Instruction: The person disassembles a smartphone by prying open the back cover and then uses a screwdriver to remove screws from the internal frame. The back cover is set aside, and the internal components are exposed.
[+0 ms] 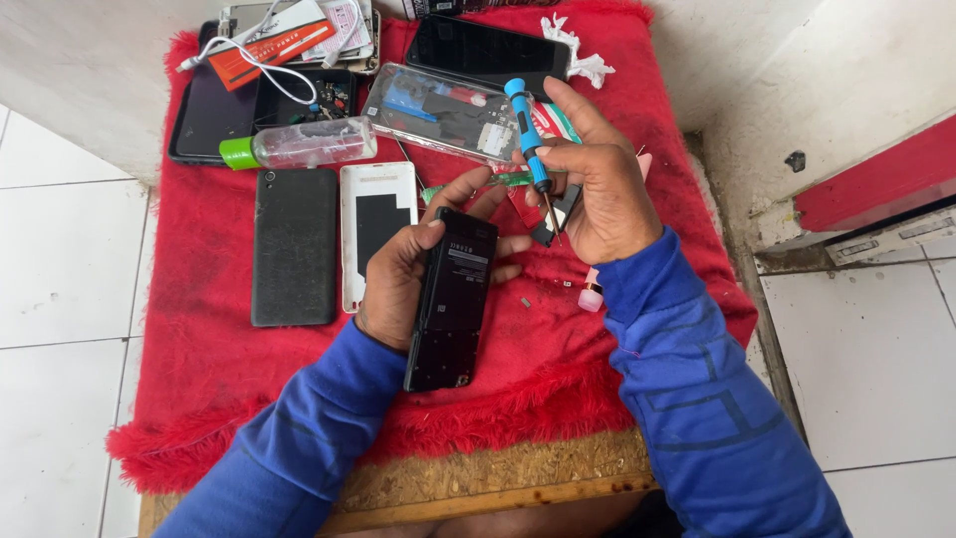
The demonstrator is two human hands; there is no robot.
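My left hand (pixel 403 274) grips an opened black phone (pixel 453 299) with its back removed, held lengthwise over the red cloth (pixel 199 389). My right hand (pixel 597 184) holds a blue-handled screwdriver (pixel 528 139) upright, tip pointing down beside the phone's upper right corner. The same hand also pinches a small black part (pixel 551 227) against the palm. Both sleeves are blue.
On the cloth lie a black phone cover (pixel 293 245), a white back panel (pixel 376 224), a clear bottle with a green cap (pixel 299 146), a clear case (pixel 443 112), a dark phone (pixel 488 50), a tray of parts (pixel 214 115), white tissue (pixel 583 60), tiny screws (pixel 526 301), and a small pink-capped bottle (pixel 590 296).
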